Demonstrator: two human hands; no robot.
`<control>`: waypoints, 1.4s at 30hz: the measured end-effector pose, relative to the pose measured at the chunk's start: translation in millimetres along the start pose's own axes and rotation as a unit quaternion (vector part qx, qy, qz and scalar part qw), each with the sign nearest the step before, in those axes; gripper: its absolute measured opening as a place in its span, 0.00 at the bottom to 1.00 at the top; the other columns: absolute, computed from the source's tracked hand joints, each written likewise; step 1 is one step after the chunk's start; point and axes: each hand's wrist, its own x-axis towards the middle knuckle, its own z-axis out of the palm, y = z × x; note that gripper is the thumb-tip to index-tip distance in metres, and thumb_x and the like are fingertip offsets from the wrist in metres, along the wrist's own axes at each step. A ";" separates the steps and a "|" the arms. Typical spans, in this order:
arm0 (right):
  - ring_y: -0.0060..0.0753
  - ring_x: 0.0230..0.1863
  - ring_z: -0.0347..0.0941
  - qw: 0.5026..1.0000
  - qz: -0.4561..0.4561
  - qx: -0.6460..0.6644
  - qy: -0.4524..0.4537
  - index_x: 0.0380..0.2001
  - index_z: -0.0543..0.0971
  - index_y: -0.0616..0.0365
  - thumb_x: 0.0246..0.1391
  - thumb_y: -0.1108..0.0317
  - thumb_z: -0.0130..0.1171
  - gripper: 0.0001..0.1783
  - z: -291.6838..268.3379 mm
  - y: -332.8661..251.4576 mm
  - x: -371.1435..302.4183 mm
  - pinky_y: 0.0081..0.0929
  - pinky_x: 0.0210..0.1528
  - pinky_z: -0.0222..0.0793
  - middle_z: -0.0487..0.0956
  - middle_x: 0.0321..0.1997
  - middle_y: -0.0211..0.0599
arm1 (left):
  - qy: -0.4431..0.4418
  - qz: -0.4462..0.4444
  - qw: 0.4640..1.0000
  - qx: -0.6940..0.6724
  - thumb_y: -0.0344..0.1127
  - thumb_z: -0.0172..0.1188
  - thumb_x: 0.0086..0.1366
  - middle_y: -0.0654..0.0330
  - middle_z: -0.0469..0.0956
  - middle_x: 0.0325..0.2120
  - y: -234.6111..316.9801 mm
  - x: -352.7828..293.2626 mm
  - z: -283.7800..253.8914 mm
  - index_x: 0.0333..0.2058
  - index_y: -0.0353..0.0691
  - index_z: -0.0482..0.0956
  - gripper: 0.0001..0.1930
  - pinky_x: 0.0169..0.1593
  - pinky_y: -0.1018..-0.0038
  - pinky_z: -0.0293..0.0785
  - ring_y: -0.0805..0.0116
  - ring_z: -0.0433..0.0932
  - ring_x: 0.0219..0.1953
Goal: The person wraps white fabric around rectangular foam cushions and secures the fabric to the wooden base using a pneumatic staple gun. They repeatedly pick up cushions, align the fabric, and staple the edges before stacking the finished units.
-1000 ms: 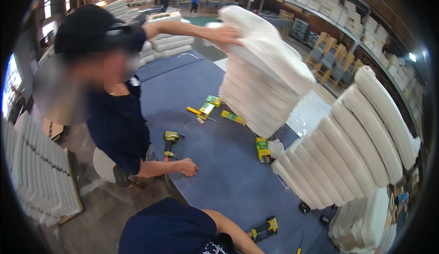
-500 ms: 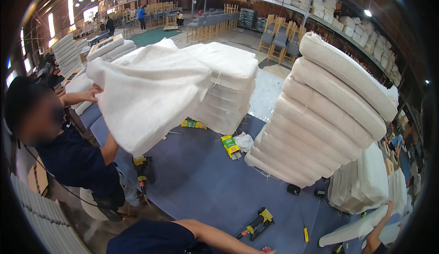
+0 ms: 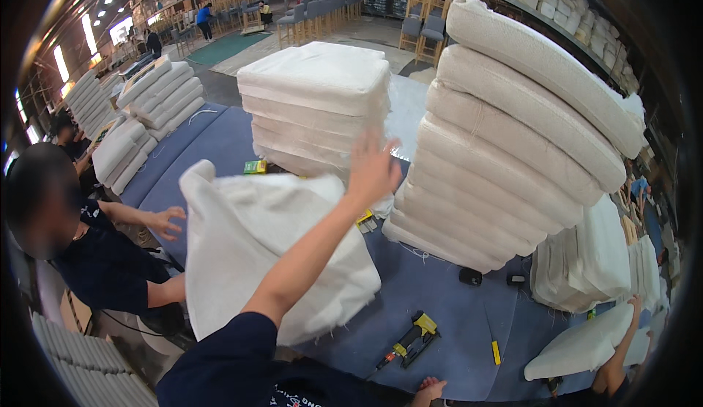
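My left arm reaches forward over the table, and my left hand (image 3: 373, 167) has its fingers spread, slightly blurred. Nothing is in it. Behind that hand stands a stack of white cushions (image 3: 311, 92); I cannot tell whether they touch. Under my forearm a white padded piece with loose, wrinkled fabric (image 3: 242, 224) lies on the blue-grey table (image 3: 454, 326). My right hand (image 3: 430, 389) is low at the table's near edge, its fingers mostly hidden. Nearest to it is a black and yellow pneumatic staple gun (image 3: 416, 340). A co-worker's open hand (image 3: 167, 222) is left of the padded piece, apart from it.
A tall leaning stack of cushions (image 3: 491, 158) stands at the right. Close to its base sit small black items (image 3: 470, 277). A yellow-handled thin tool (image 3: 496, 352) lies at front right. Another person's hand (image 3: 634, 304) touches a white cushion (image 3: 578, 345). Green-yellow boxes (image 3: 255, 167) lie farther back.
The white padded piece, raised in the co-worker's hands before, now lies nearer me, and the co-worker's visible hand is off it. My left arm has swung up and forward from the near edge.
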 end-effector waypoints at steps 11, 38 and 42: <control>0.35 0.20 0.70 0.999 0.033 -0.007 0.042 0.31 0.81 0.53 0.75 0.32 0.42 0.37 7.2 2.6 -15.4 0.33 0.22 0.62 0.79 0.22 0.35 | -0.087 0.121 0.945 0.291 0.45 0.73 0.57 0.51 0.52 0.78 -170.2 115.1 88.9 0.65 0.67 0.78 0.34 0.75 0.23 0.38 0.34 0.45 0.79; 0.30 0.28 0.79 0.910 -0.251 -0.047 -0.328 0.41 0.81 0.60 0.74 0.56 0.57 0.17 42.6 -98.1 6.3 0.32 0.31 0.81 0.82 0.30 0.36 | 0.264 0.206 0.937 0.097 0.37 0.72 0.68 0.47 0.77 0.51 -104.8 243.4 -267.7 0.57 0.54 0.84 0.19 0.64 0.56 0.70 0.45 0.74 0.59; 0.19 0.30 0.75 0.908 -0.295 0.008 -0.296 0.42 0.82 0.55 0.76 0.55 0.56 0.15 143.7 -174.5 -109.8 0.23 0.32 0.75 0.79 0.31 0.27 | 0.325 0.143 0.934 0.049 0.41 0.70 0.72 0.54 0.81 0.51 -52.2 203.8 -353.5 0.54 0.47 0.86 0.14 0.64 0.63 0.71 0.58 0.78 0.58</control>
